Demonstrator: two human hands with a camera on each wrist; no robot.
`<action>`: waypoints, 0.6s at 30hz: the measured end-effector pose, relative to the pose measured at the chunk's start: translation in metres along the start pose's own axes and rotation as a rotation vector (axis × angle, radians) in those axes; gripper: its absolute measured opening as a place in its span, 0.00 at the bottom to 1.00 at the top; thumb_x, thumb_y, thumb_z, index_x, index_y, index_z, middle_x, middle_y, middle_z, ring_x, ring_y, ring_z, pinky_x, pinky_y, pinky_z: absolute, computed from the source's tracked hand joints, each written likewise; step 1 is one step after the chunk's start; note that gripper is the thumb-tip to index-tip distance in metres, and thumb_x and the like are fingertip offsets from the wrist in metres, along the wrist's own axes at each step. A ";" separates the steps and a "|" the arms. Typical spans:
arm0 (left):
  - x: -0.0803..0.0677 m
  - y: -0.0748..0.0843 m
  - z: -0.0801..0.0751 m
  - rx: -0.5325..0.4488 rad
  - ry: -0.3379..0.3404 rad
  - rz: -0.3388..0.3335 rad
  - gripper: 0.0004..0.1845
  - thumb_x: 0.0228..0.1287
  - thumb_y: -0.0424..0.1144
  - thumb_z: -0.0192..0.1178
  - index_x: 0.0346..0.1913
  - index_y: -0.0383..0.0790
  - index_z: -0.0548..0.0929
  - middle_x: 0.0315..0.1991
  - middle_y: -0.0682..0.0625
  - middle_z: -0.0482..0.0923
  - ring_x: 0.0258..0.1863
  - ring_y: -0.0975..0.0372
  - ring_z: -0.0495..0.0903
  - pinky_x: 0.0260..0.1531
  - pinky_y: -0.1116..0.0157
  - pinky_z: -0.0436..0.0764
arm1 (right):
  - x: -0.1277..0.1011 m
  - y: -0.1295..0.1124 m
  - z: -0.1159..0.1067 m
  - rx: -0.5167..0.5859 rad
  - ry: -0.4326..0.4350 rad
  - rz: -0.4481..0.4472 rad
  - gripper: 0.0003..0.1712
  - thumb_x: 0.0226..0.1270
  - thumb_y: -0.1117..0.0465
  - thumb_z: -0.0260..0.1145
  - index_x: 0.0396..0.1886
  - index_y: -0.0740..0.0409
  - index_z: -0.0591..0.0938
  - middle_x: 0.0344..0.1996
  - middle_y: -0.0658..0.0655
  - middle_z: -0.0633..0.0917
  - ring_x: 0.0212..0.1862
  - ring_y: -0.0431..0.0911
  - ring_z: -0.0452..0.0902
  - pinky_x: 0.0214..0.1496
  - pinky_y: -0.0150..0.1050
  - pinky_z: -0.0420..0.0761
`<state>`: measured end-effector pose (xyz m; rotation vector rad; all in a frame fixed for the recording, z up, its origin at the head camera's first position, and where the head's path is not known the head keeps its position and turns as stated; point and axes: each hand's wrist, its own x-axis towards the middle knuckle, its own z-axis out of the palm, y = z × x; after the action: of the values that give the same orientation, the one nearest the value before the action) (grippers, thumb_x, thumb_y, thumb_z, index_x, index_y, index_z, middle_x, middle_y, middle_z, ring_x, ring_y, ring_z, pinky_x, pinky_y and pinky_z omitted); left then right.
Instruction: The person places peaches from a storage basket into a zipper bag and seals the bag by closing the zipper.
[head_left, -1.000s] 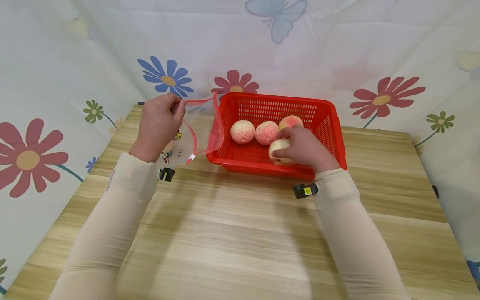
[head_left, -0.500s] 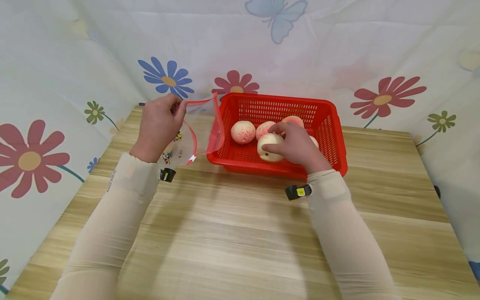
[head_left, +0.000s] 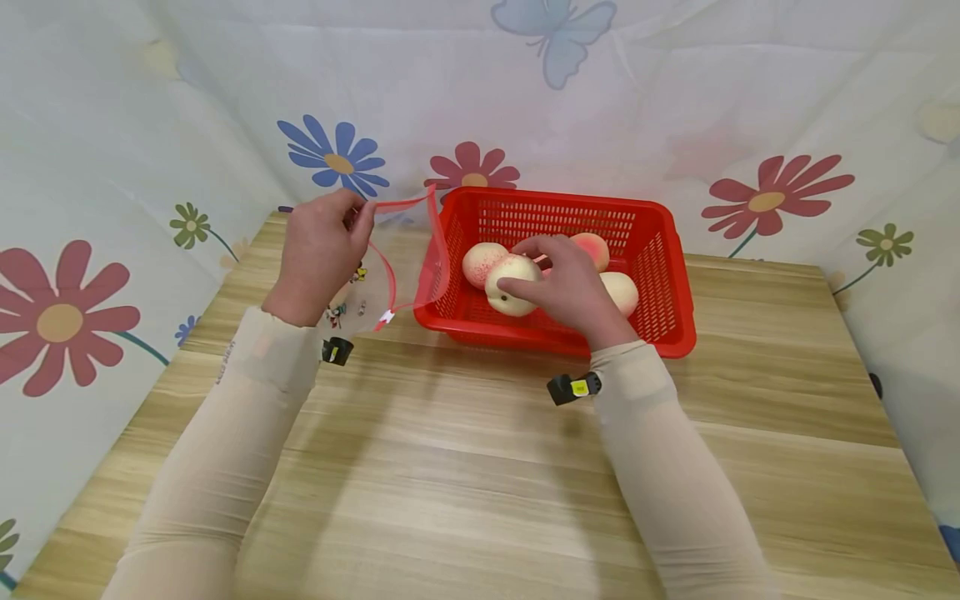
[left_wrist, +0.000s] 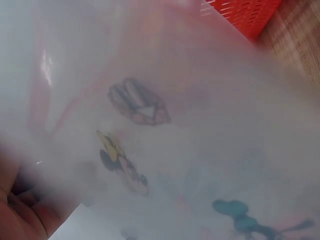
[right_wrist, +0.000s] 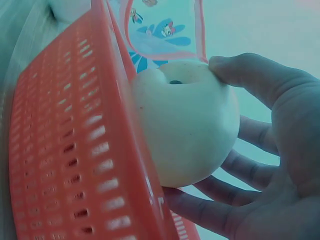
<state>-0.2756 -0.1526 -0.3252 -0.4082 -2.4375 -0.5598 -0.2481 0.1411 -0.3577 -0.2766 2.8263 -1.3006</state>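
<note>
We see the right hand [head_left: 572, 287] curled around a pale peach [head_left: 512, 283], lifted over the left part of the red basket [head_left: 667, 275] at frame centre. The left hand [head_left: 321, 250] pinches the rim of a clear red-edged zip bag [head_left: 408, 250], its open mouth just left of the peach.

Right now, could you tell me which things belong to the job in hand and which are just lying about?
In hand:
right hand gripping a peach
left hand holding the clear bag open
red basket

Lying about:
flowered cloth
wooden table
</note>
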 end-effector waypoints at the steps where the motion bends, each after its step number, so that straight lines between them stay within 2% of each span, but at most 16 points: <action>1: 0.000 0.000 0.000 0.001 -0.001 0.000 0.18 0.71 0.42 0.54 0.34 0.29 0.82 0.21 0.40 0.77 0.19 0.52 0.73 0.24 0.62 0.69 | 0.000 -0.001 0.001 0.004 0.003 -0.003 0.28 0.53 0.43 0.74 0.53 0.44 0.79 0.51 0.47 0.79 0.55 0.47 0.72 0.49 0.44 0.81; 7: 0.000 0.001 0.001 -0.002 -0.004 -0.001 0.18 0.72 0.42 0.53 0.34 0.29 0.83 0.22 0.40 0.78 0.20 0.52 0.75 0.25 0.61 0.71 | 0.000 -0.009 0.008 0.040 0.024 -0.038 0.29 0.55 0.42 0.72 0.55 0.45 0.78 0.52 0.48 0.77 0.53 0.47 0.73 0.49 0.43 0.80; 14: 0.000 0.001 0.002 -0.008 -0.005 0.003 0.17 0.72 0.41 0.52 0.35 0.29 0.83 0.24 0.40 0.79 0.21 0.52 0.75 0.27 0.60 0.73 | 0.001 -0.017 0.017 0.094 0.042 -0.065 0.31 0.53 0.38 0.72 0.57 0.40 0.77 0.52 0.43 0.76 0.52 0.41 0.71 0.47 0.39 0.81; 18: -0.001 0.002 0.002 -0.005 -0.005 0.005 0.17 0.72 0.41 0.52 0.35 0.29 0.83 0.24 0.40 0.79 0.21 0.52 0.75 0.27 0.60 0.72 | 0.003 -0.022 0.023 0.115 0.067 -0.110 0.31 0.53 0.39 0.73 0.56 0.40 0.78 0.52 0.45 0.76 0.52 0.40 0.71 0.47 0.38 0.82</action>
<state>-0.2754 -0.1504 -0.3264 -0.4188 -2.4397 -0.5640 -0.2452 0.1094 -0.3557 -0.3976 2.8130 -1.5145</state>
